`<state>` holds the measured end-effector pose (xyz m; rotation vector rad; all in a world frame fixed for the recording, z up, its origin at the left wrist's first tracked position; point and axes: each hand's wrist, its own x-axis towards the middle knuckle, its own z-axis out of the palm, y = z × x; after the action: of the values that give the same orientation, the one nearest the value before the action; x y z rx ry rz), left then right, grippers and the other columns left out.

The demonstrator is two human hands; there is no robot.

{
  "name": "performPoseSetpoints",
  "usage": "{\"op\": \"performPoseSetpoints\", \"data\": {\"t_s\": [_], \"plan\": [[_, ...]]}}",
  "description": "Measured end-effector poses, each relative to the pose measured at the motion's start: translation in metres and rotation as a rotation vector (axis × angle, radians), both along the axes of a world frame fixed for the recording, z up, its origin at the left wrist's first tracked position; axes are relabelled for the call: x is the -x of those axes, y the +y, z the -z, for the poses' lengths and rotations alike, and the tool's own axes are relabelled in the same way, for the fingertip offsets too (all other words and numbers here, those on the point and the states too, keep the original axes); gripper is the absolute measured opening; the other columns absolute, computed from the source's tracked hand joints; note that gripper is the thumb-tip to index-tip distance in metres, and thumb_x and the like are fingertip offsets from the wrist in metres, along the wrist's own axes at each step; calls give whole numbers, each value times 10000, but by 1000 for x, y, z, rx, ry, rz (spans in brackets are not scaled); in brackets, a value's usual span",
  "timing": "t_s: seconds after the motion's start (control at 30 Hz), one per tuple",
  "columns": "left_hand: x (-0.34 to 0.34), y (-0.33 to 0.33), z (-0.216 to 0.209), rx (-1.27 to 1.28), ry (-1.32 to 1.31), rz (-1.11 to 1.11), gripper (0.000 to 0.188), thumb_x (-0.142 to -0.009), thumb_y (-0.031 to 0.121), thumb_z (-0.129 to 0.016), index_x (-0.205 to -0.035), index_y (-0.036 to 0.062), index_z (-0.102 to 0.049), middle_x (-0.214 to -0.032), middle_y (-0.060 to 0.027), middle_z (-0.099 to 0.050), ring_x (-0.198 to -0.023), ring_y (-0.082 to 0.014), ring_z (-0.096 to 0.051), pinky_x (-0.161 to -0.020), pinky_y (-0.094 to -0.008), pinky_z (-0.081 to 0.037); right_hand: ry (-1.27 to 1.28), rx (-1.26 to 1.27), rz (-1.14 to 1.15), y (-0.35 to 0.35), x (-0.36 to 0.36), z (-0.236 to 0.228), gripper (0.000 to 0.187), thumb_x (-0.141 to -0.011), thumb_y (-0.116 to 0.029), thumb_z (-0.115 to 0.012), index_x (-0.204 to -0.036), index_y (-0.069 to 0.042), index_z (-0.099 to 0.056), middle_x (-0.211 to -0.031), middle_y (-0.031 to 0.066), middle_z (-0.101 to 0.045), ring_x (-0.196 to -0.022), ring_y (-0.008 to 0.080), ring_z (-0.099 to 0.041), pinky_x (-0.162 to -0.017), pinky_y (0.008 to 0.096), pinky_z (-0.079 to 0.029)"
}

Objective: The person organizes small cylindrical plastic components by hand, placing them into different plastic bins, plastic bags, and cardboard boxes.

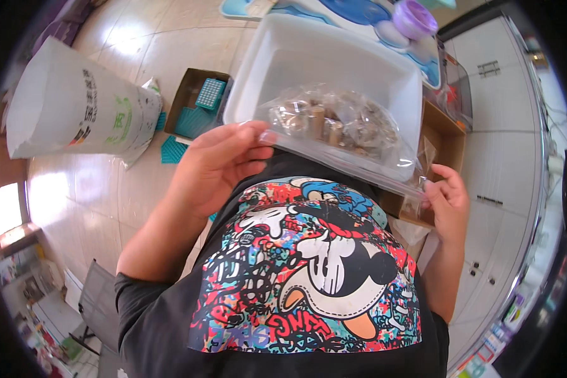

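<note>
A clear plastic bag (384, 129) hangs over the near side of a white plastic tub (334, 53). Several short brown cylinders (318, 121) lie in it; I cannot tell what they are. My left hand (223, 154) is closed in a pinch on the left end of the bag's top edge. At the right end of that edge, the thumb and fingers of my right hand (447, 198) pinch the plastic. The edge is stretched between both hands, sloping down to the right. Whether the bag's mouth is closed cannot be made out.
Left of the tub stands a small cardboard box (186, 104) with a teal perforated block (211, 93). A tall white sack (85, 104) is farther left. An open brown carton (446, 126) sits right of the tub, near white cabinets (485, 157). A purple container (414, 17) is behind.
</note>
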<state>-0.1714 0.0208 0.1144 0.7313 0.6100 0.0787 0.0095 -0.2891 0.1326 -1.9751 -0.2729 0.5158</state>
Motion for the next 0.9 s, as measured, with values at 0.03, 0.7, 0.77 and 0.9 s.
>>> {"op": "performPoseSetpoints", "data": {"t_s": [0.03, 0.7, 0.77, 0.9], "plan": [[-4, 0, -1, -8, -59, 52, 246, -867, 140, -516, -1057, -14, -543, -957, -100, -612, -830, -133, -596, -719, -233, -498, -3, -7, -22, 8, -4, -5, 245, -796, -69, -590, -1032, -32, -539, -692, 24, -567, -555, 77, -504, -516, 194, -417], [-11, -4, 14, -189, -140, 32, 159, -839, 72, -546, -948, -30, -601, -863, -72, -627, -782, -124, -599, -719, -230, -480, -858, -122, -714, 211, 45, -4, 63, -672, -124, -626, -675, -68, -597, -682, 40, -528, -631, 240, -541, -556, 330, -434], [-12, -5, 12, -179, -147, 23, 158, -840, 72, -546, -946, -29, -603, -865, -72, -628, -783, -125, -599, -718, -231, -479, -1176, -146, -743, 211, 44, -5, 73, -644, -18, -652, -679, -45, -594, -697, 57, -534, -613, 242, -524, -533, 313, -418], [-13, -5, 9, -164, -133, 12, 169, -844, 84, -542, -958, -26, -601, -870, -73, -632, -795, -126, -596, -714, -236, -479, -1252, -273, -683, 208, 42, -15, 61, -625, -65, -610, -632, -83, -552, -657, 25, -509, -608, 219, -524, -520, 328, -404]]}}
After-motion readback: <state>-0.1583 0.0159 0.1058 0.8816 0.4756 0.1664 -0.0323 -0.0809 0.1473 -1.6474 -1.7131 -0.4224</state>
